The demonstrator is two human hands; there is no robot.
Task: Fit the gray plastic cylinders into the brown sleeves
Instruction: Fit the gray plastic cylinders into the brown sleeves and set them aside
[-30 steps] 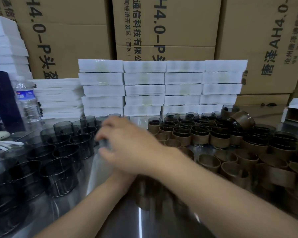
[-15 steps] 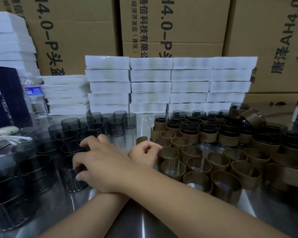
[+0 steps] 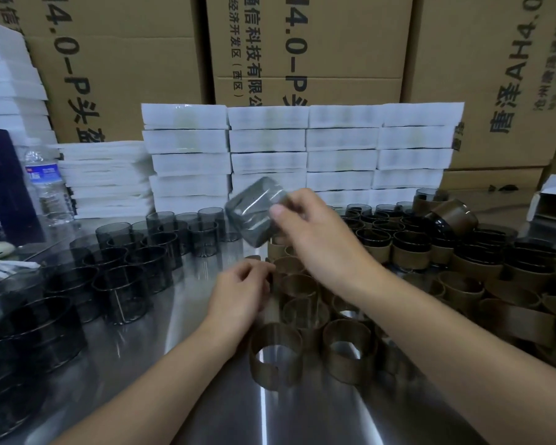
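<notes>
Your right hand (image 3: 315,232) gripped one gray cylinder (image 3: 257,213) in its fingers, tilted, over the brown sleeves (image 3: 302,303). Your left hand (image 3: 241,290) curled against one; whether it held it could not be told. The fit likely needed squared axes and a steadied sleeve.

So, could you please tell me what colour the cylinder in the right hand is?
The cylinder is translucent smoky gray; head view.

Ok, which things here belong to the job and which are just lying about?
Job: gray cylinder in right hand; loose cylinders; empty sleeves; sleeved cylinders.
Lying about: water bottle; foam stacks; cardboard boxes; white box.
</notes>
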